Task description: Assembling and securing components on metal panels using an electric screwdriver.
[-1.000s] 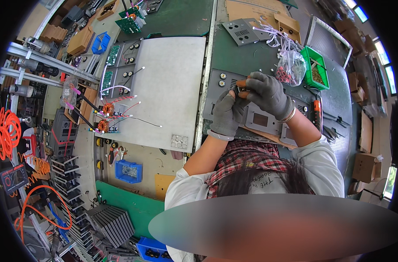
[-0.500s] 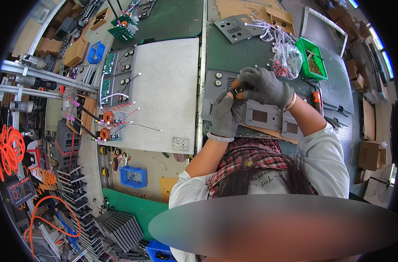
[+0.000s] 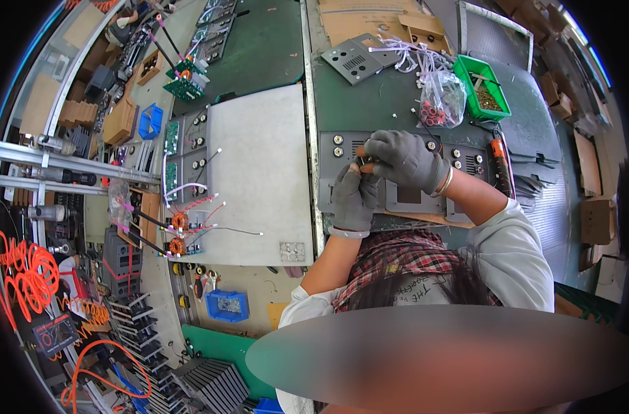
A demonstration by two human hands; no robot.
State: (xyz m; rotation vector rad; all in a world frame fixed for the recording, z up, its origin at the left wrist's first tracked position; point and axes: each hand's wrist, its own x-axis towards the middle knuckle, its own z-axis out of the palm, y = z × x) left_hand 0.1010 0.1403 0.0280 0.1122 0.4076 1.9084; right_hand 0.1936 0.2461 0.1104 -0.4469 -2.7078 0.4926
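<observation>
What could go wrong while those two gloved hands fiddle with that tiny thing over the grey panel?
1. The small part pinched between the left hand and right hand could slip and get lost on the cluttered bench.
2. The right elbow might nudge the orange-handled tool beside the grey panel.
3. Thick gloves may make the grip clumsy.

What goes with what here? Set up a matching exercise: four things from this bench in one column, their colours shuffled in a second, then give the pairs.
Things:
1. small parts bin
2. gloves on both hands, left hand, right hand
3. coiled cable at the far left
4. small tray near the bench's front edge

Colours:
A. orange
B. blue
C. green
D. grey

Pairs: 1-C, 2-D, 3-A, 4-B
</observation>
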